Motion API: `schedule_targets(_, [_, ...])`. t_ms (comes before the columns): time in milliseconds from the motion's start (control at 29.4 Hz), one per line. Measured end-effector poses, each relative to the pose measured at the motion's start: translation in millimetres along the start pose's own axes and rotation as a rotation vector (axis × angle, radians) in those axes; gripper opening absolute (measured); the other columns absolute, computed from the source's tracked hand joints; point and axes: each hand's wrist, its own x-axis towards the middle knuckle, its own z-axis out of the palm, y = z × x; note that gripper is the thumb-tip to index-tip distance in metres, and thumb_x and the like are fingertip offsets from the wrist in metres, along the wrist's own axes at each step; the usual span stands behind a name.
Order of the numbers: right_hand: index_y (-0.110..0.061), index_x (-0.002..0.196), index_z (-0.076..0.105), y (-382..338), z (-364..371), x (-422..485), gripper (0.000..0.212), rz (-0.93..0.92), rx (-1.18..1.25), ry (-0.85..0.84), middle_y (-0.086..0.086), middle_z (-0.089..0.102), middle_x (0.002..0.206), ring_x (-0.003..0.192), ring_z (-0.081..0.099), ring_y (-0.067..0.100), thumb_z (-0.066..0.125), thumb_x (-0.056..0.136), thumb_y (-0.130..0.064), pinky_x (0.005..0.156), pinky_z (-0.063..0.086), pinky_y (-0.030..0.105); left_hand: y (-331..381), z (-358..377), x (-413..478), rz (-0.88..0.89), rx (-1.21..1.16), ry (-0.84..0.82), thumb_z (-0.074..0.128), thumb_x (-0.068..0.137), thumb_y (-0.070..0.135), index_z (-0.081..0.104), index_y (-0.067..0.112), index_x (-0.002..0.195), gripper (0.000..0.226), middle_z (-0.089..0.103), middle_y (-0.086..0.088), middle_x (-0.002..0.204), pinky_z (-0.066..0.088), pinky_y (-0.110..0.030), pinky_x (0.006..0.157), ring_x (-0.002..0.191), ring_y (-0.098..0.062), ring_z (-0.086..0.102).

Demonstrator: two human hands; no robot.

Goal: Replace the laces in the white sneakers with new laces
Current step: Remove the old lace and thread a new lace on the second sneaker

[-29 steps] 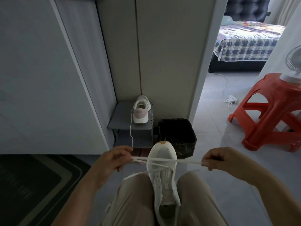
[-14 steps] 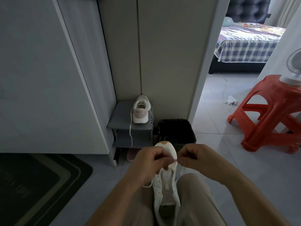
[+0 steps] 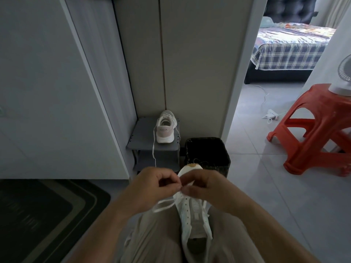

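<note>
White sneaker (image 3: 193, 209) at 6 o'clock in the view, lying between my thighs, toe pointing to 12, heel toward me. Both my hands sit over its toe end, fingertips meeting. Left hand (image 3: 153, 185): fingers curled, thumb and forefinger pinching the white lace (image 3: 163, 205). Right hand (image 3: 205, 186): fingers curled too, pinching the same lace just at 3 o'clock of my left fingertips. A loop of lace trails out from under the left hand toward 7 o'clock, across my left thigh. Open eyelet holes show along the shoe's left row.

Second sneaker (image 3: 166, 128), white with a pink heel, at 12 o'clock on a grey shoe rack (image 3: 144, 137), heel facing me, its own lace hanging over the rack's front edge. Black basket (image 3: 207, 150) on the floor just at 3 o'clock of the rack, right beyond my lap shoe's toe. Red stool (image 3: 319, 130) at 2 o'clock with a fan (image 3: 343, 76) on top. Dark mat (image 3: 47, 215) at 8 o'clock. Bed (image 3: 288, 48) at 1 o'clock through the doorway.
</note>
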Motion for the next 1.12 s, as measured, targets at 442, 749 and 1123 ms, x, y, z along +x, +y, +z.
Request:
schedule_targets(442, [-0.028,0.08,0.064,33,-26,-14,0.02,0.153,-0.191,-0.192,-0.013,0.066,0.064,0.065,0.062,0.001,0.051,0.094,-0.022,0.071,0.045,0.009,-35,-38,-6,-0.252,-0.036,0.177,0.065,0.082,0.008,0.068,0.015,0.072,0.013,0.065,0.001,0.064,0.047,-0.017,0.063,0.06,-0.005,0.058])
schedule_targets(749, [-0.031,0.076,0.067,63,-51,-30,0.018,0.247,-0.226,-0.047,-0.009,0.067,0.064,0.053,0.051,-0.003,0.058,0.089,-0.022,0.061,0.041,0.012,-97,-61,-39,-0.5,0.088,0.262,0.064,0.083,0.008,0.068,0.014,0.073,0.013,0.068,-0.001,0.074,0.041,-0.023,0.065,0.077,-0.018,0.062])
schedule_targets(1123, [-0.019,0.091,0.068,38,15,-17,0.022,0.077,-0.452,-0.001,-0.014,0.06,0.075,0.065,0.054,-0.001,0.053,0.091,-0.035,0.07,0.044,0.015,-17,59,-26,-0.121,-0.052,0.01,0.065,0.084,0.018,0.059,0.042,0.094,0.027,0.064,0.024,0.083,0.042,-0.01,0.058,0.062,0.002,0.058])
